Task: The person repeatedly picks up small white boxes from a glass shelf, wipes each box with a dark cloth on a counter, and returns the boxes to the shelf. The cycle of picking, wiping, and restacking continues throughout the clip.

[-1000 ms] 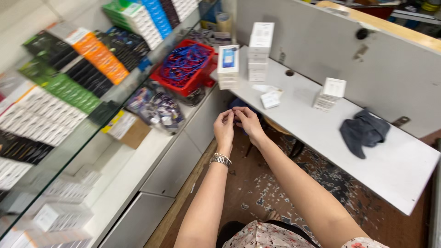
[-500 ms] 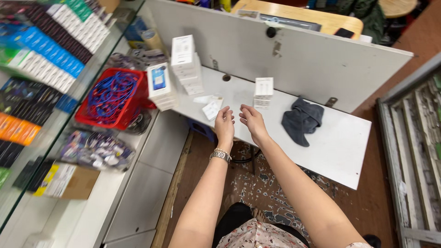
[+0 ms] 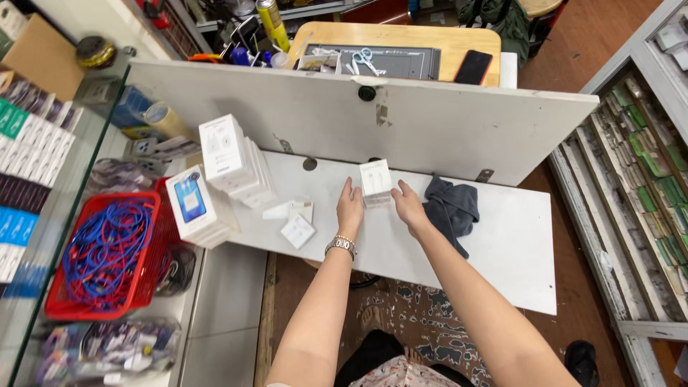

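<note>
Nearest to the camera the two bare forearms reach forward over the patterned floor [image 3: 430,337]; the left wrist carries a metal watch [image 3: 341,246]; the left hand [image 3: 350,208] lies with its fingers stretched and loose, the grip released, the fingertips touching the left side of a small stack of white boxes [image 3: 375,182] that stands near the middle of the white tabletop [image 3: 502,251]; the right hand [image 3: 410,204] is also spread, its fingertips at the right side of the same stack, so the boxes are between both hands, touched but not clenched; whether the right fingers press or only rest, I cannot tell; just right of this hand lies a dark grey cloth [image 3: 453,208]; left of the left hand lie some flat white packets [image 3: 295,223]; farther left stands a taller pile of white boxes [image 3: 233,161], and a red basket [image 3: 107,251] with blue cables; behind the tabletop rises a white panel [image 3: 430,118]; beyond it is a wooden desk [image 3: 401,36] with scissors [image 3: 364,59] and a black phone [image 3: 473,67].
</note>
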